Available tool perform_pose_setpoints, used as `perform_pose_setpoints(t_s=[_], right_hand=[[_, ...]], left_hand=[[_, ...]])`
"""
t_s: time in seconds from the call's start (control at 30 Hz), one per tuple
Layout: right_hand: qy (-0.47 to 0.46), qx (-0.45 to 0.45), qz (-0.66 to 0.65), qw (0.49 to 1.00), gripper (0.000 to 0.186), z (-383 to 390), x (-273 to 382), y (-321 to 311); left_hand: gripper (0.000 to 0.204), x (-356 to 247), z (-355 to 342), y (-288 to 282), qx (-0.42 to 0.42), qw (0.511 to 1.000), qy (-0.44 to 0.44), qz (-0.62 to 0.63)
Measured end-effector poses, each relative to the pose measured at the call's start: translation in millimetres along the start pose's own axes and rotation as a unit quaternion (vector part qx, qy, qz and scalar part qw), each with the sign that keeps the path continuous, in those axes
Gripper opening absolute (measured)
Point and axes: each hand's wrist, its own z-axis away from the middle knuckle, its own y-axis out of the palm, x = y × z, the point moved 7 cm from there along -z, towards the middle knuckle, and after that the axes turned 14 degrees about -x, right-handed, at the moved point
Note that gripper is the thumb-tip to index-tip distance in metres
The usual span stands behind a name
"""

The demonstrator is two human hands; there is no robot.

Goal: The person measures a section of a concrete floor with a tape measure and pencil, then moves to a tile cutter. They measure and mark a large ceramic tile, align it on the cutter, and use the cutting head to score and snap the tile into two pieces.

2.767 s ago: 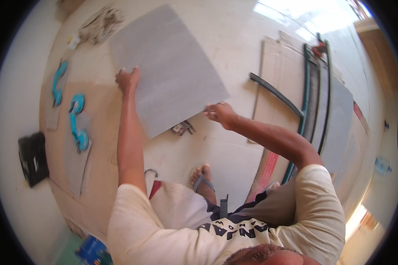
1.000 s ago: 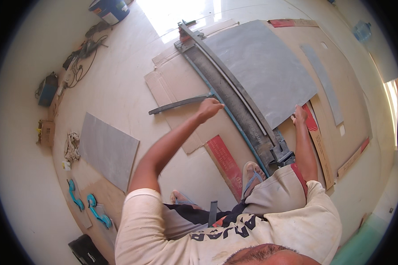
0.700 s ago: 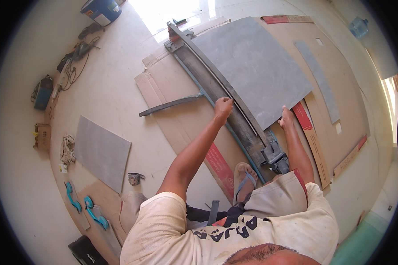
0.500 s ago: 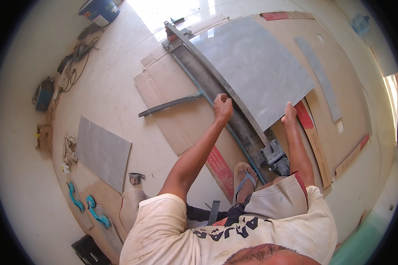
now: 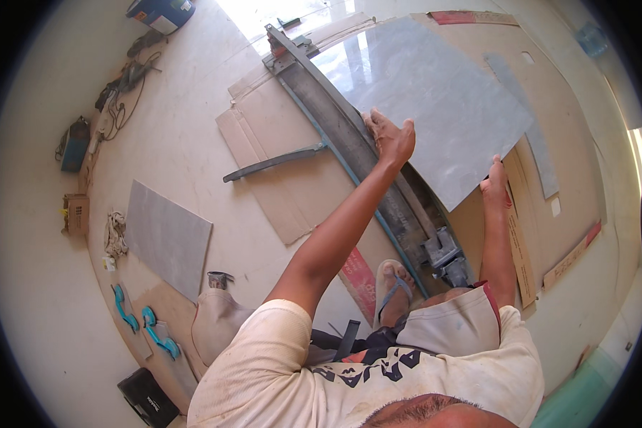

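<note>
A large grey, glossy floor tile (image 5: 435,100) rests at an angle alongside a long manual tile cutter (image 5: 328,118). My left hand (image 5: 392,141) reaches over the cutter to the tile's left edge. Its fingers bend at that edge and its thumb stands apart over the tile's face; how firm the hold is does not show. At the tile's near right corner, my right hand (image 5: 495,184) grips the edge, with its thumb on top and its other fingers mostly hidden. The cutter's dark handle (image 5: 274,162) sticks out to the left.
Flattened cardboard (image 5: 264,192) lies under the cutter. A narrow grey tile strip (image 5: 542,160) is at right. Another grey tile (image 5: 167,239) lies at left, with turquoise suction lifters (image 5: 160,335) nearby. A blue bucket (image 5: 162,13) and cables (image 5: 127,84) line the wall.
The large tile has shifted right, away from the cutter's rail. My left hand has moved from above the cutter to the tile's edge, its thumb now spread. My right hand moved right with the tile.
</note>
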Motion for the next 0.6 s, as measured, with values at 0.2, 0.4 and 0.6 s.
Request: perform_pose_setpoints(t_s=[0.2, 0.4, 0.6], right_hand=[[0.035, 0.03, -0.04, 0.998, 0.05, 49, 42, 19], [-0.017, 0.064, -0.043, 0.997, 0.047, 27, 55, 8], [-0.004, 0.05, 0.017, 0.999, 0.048, -15, 60, 0]], left_hand=[[0.084, 31, -15, 28, -0.037, 0.964, -0.264, -0.007], [0.072, 24, -8, 25, 0.013, 0.952, -0.269, 0.145], [0.044, -24, -18, 25, 0.006, 0.98, -0.088, 0.18]])
